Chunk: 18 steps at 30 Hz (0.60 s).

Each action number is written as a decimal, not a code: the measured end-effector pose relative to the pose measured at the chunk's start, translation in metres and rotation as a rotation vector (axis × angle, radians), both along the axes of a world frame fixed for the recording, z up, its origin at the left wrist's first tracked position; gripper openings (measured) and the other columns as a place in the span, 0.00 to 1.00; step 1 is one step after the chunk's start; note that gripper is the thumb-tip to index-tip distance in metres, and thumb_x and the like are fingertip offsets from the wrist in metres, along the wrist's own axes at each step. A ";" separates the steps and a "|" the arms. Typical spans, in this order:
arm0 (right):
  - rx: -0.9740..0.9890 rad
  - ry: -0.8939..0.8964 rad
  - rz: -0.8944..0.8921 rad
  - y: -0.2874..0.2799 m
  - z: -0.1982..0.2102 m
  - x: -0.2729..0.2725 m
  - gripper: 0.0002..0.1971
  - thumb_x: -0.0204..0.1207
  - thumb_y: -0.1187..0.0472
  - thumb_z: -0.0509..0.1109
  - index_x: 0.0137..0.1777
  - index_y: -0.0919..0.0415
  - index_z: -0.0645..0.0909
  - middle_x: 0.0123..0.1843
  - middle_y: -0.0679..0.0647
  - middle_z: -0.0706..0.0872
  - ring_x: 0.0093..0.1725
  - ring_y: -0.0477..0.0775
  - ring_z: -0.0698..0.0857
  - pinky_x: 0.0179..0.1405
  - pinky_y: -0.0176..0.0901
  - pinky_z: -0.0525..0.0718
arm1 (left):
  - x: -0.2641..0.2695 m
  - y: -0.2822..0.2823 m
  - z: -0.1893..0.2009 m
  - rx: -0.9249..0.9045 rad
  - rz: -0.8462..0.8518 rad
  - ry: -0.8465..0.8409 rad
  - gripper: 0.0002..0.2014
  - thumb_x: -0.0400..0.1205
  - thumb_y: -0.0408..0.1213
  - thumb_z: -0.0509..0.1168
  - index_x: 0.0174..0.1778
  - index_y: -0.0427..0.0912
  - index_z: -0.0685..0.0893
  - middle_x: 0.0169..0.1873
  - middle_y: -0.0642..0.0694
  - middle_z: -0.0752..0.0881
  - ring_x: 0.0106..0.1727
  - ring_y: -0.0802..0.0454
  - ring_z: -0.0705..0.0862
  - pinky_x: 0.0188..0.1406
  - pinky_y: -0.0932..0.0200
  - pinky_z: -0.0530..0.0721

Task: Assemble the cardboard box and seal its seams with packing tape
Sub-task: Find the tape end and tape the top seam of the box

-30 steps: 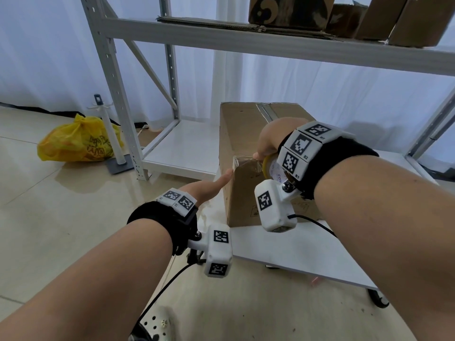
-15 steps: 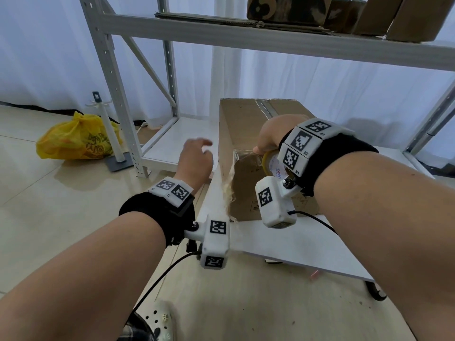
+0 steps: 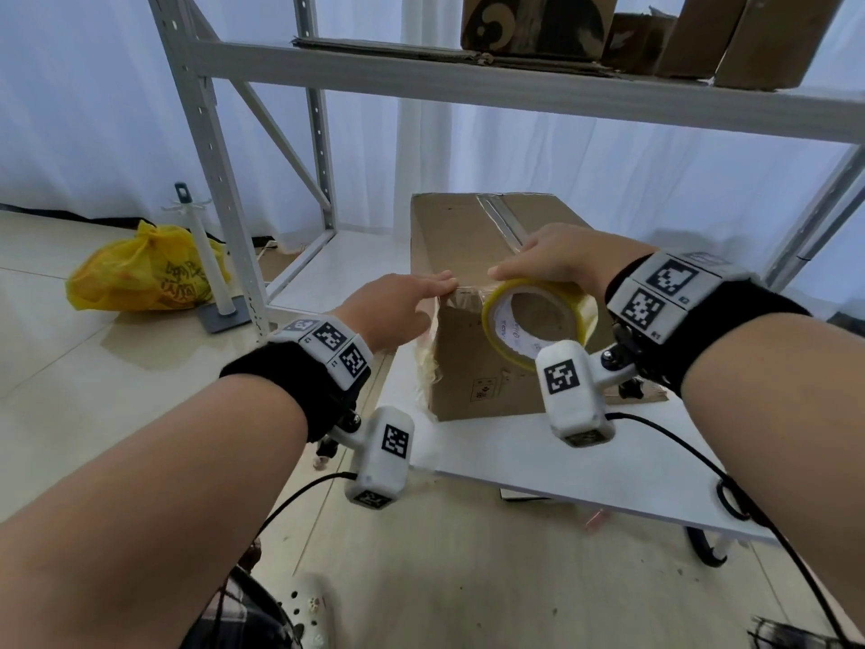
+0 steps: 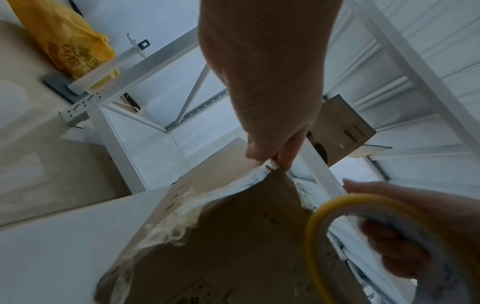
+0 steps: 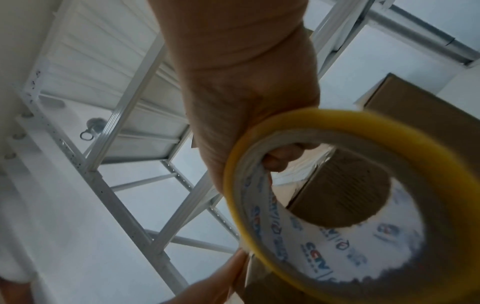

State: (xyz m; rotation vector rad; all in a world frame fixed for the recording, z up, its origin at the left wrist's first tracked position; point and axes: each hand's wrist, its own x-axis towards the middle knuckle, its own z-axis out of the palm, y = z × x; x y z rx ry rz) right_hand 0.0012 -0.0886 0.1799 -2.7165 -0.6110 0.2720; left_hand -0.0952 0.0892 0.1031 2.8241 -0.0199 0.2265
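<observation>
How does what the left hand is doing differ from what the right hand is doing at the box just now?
The left hand lies with straight fingers on the cardboard box's top near edge, at its left corner; the right hand curls round the tape roll. The left hand holds nothing, while the right hand carries the roll. Both meet at the same top edge.

Cardboard box [image 3: 472, 255] stands on a white table [image 3: 538, 456]. Left hand [image 3: 393, 306] presses flat fingers on the box's near top edge; right hand [image 3: 557, 260] grips a tape roll [image 3: 538, 320] beside it.
</observation>
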 end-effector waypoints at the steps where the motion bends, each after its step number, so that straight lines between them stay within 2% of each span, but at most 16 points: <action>1: 0.064 -0.002 0.006 -0.004 0.000 0.000 0.26 0.69 0.37 0.74 0.54 0.60 0.84 0.51 0.56 0.86 0.44 0.52 0.82 0.50 0.48 0.80 | 0.001 0.002 -0.001 0.009 0.000 -0.020 0.29 0.82 0.29 0.59 0.79 0.56 0.67 0.77 0.62 0.67 0.76 0.55 0.69 0.75 0.57 0.65; 5: 0.179 -0.131 0.031 -0.011 0.001 -0.005 0.26 0.68 0.38 0.75 0.50 0.63 0.83 0.43 0.55 0.83 0.38 0.50 0.79 0.42 0.44 0.78 | 0.009 -0.001 -0.010 -0.059 0.003 -0.151 0.20 0.85 0.38 0.62 0.74 0.52 0.75 0.73 0.57 0.74 0.75 0.55 0.73 0.74 0.59 0.66; 10: 0.171 -0.295 0.062 -0.004 0.009 -0.009 0.21 0.67 0.43 0.77 0.44 0.62 0.84 0.40 0.54 0.86 0.44 0.53 0.84 0.49 0.49 0.84 | 0.012 -0.002 -0.012 -0.019 0.037 -0.182 0.19 0.85 0.40 0.62 0.73 0.53 0.76 0.72 0.58 0.75 0.72 0.55 0.76 0.71 0.61 0.68; 14: 0.120 -0.319 0.079 -0.001 0.012 -0.008 0.20 0.67 0.42 0.76 0.44 0.61 0.84 0.40 0.54 0.86 0.44 0.54 0.85 0.51 0.51 0.85 | 0.015 -0.005 -0.016 -0.006 0.061 -0.219 0.18 0.85 0.42 0.61 0.72 0.53 0.77 0.71 0.59 0.75 0.70 0.56 0.77 0.67 0.65 0.67; 18: 0.168 -0.306 0.078 -0.006 0.010 -0.004 0.21 0.67 0.42 0.77 0.43 0.62 0.85 0.40 0.55 0.86 0.43 0.54 0.85 0.50 0.51 0.85 | 0.016 -0.005 -0.017 -0.016 0.035 -0.249 0.17 0.86 0.42 0.60 0.70 0.52 0.79 0.70 0.57 0.77 0.66 0.53 0.81 0.66 0.63 0.70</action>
